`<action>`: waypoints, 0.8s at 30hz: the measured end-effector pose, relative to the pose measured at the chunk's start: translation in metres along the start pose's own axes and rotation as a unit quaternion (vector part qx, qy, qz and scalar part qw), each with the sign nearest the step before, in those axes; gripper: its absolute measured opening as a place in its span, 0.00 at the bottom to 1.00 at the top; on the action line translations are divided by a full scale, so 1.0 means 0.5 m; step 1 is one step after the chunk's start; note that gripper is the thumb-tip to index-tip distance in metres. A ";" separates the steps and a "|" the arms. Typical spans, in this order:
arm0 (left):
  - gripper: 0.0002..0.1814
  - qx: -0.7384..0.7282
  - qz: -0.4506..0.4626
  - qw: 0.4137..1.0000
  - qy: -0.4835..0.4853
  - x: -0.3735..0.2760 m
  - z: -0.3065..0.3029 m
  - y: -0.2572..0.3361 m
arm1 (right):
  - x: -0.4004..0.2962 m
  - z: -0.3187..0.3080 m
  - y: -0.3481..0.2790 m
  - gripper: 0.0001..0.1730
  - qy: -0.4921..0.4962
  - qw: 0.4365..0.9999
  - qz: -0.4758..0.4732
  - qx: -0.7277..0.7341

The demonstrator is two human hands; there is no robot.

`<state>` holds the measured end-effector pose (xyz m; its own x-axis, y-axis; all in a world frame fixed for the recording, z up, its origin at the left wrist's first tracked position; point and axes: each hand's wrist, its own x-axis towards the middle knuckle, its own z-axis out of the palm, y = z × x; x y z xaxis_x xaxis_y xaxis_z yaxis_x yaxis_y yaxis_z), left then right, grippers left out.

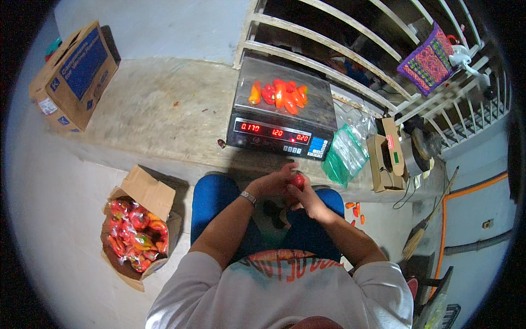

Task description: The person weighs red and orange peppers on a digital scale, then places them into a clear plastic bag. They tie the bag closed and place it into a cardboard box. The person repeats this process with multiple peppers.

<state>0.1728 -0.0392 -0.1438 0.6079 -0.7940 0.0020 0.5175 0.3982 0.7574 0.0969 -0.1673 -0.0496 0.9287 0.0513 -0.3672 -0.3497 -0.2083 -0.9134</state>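
Between my knees, my left hand (277,181) and my right hand (306,200) are together on a red pepper (298,181). The fingers partly cover it. My left wrist wears a metal-banded watch (249,198). Just beyond the hands, a digital weighing scale (263,142) stands on the concrete ledge with its red display lit. On its metal pan lies a small pile of red and orange peppers (280,95). To the left on the floor, an open cardboard box (154,193) holds several peppers in clear plastic wrap (137,232).
Green-edged clear plastic bags (345,154) lie right of the scale, beside a small cut carton (380,164). Several loose peppers (356,209) are on the floor at right. A larger cardboard box (78,78) stands on the ledge's left end. White metal bars (328,49) rise behind; a broom (423,230) leans right.
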 end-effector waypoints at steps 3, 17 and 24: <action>0.19 -0.123 -0.034 0.990 -0.066 -0.014 0.019 0.022 | -0.010 -0.045 0.006 0.24 -0.004 0.989 0.031 0.144; 0.32 -0.056 -0.031 0.997 -0.050 -0.022 0.019 0.077 | -0.207 -0.304 0.262 0.10 0.253 0.945 0.116 0.171; 0.28 -0.121 -0.055 0.991 -0.028 -0.029 0.028 0.086 | -0.020 -0.133 0.050 0.16 0.050 0.965 -0.161 -0.201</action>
<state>0.1779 -0.0172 -0.1021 0.5094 -0.8600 -0.0301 0.7116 0.4013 0.5767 0.0870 -0.2379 -0.0571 0.9955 0.0864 -0.0392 0.0161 -0.5607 -0.8279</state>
